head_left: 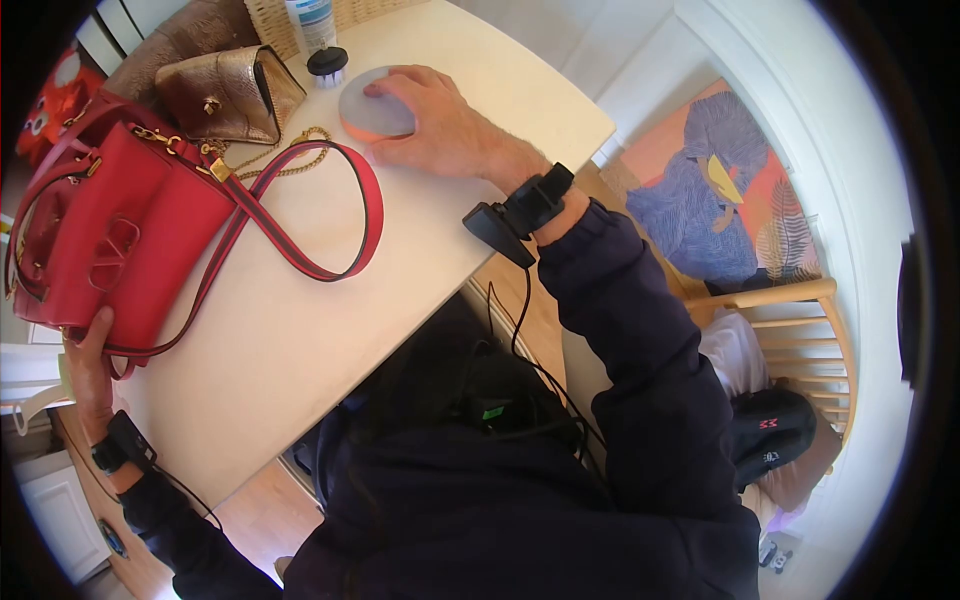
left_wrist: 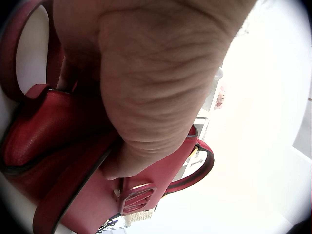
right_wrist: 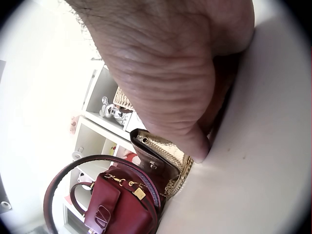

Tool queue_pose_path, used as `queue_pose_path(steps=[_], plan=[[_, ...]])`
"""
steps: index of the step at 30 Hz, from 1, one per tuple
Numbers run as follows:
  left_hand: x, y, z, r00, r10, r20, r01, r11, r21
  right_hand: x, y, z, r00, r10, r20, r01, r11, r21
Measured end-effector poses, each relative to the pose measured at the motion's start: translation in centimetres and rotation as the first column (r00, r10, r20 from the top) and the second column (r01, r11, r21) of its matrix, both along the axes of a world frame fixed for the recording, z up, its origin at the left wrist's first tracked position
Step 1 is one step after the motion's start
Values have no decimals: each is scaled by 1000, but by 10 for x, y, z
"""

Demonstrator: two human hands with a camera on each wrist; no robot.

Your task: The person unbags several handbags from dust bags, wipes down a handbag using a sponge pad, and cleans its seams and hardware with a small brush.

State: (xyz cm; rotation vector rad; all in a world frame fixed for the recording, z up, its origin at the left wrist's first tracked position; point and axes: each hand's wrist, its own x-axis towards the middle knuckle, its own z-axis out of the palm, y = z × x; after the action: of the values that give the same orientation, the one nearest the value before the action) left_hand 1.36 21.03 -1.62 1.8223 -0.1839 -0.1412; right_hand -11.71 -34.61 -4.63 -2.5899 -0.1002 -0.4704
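Observation:
A red handbag (head_left: 175, 260) with a metal-trimmed strap lies tilted at the left of the table. At its near lower corner my left hand (head_left: 90, 375) grips it, thumb on the front panel beside the V-shaped emblem (left_wrist: 139, 197) and fingers behind, partly hidden. My right hand (head_left: 445, 125) is curled round a low, round thing with a grey top and an orange edge (head_left: 362, 105), which sits on the tabletop; its kind cannot be made out. In the right wrist view the palm hides most of it. The bag's long strap (head_left: 372, 215) loops between my hands.
Behind the red bag stands a gold chain-strap bag (head_left: 220, 95). A black-topped brush (head_left: 327, 68), a white-and-blue bottle (head_left: 313, 25) and a wicker basket (head_left: 375, 8) are at the back. The table's edge (head_left: 400, 345) runs close to my body; a wooden chair (head_left: 800, 345) stands right.

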Motion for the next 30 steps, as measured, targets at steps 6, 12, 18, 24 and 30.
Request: queue_pose_path(steps=[6, 12, 18, 24, 30], plan=[[-3, -4, 1, 1000, -5, 11, 5, 1000, 8, 0, 0, -1, 1000, 2, -2, -2, 1000, 15], [-4, -5, 1, 1000, -4, 19, 4, 1000, 9, -1, 1, -2, 1000, -16, -8, 17, 1000, 17], [-8, -9, 3, 999, 25, 26, -25, 1000, 14, -1, 1, 0, 1000, -13, -6, 13, 999, 33], [-8, -11, 4, 999, 17, 45, -18, 1000, 14, 3, -2, -6, 999, 3, 38, -6, 997, 71], [-10, -14, -1, 994, -10, 112, 5, 999, 39, 1, 0, -4, 999, -19, 38, 16, 998, 67]])
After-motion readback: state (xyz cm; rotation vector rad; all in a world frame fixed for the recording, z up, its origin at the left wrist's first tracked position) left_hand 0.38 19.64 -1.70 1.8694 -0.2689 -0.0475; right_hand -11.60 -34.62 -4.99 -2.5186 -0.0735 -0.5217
